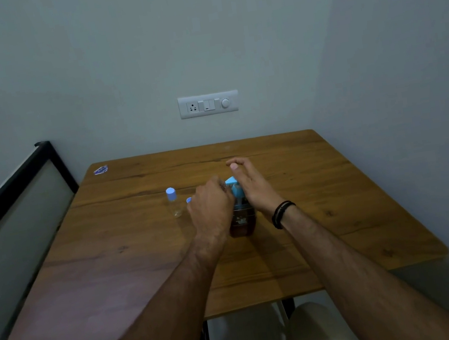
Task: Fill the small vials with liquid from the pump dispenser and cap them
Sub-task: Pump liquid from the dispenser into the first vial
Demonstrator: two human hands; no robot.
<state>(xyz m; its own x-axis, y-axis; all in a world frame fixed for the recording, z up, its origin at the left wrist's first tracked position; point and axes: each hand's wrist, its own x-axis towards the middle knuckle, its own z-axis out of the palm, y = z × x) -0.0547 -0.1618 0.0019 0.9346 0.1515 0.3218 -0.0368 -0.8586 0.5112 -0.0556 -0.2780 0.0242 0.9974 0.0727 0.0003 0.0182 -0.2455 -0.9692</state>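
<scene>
Reaching forward from the bottom of the frame, two bare forearms crossed the near half of the wooden table (342, 225) and met over the pump dispenser (240, 222), a dark, rounded bottle standing near the table's middle with a light blue pump head on top. The right hand (252, 187), with dark bands (282, 214) around its wrist, lay with its palm on the pump head, fingers loosely spread and pointing away toward the wall; it covered the pump rather than closing around it. The left hand (211, 205) was curled just left of the pump's spout, its fingers bunched together. It may have been gripping a small vial under the spout, but the hand hid whatever it held, so I cannot tell. A bit of blue, perhaps a loose cap (189, 200), showed at the left edge of that hand. Just beyond and to the left, a clear capped vial (174, 203) with a light blue lid stood upright on the table, apart from both hands. Farther back, a small sticker (100, 170) sat at the far left corner of the tabletop. On the wall behind it was a white switch plate (208, 104) with a socket.
</scene>
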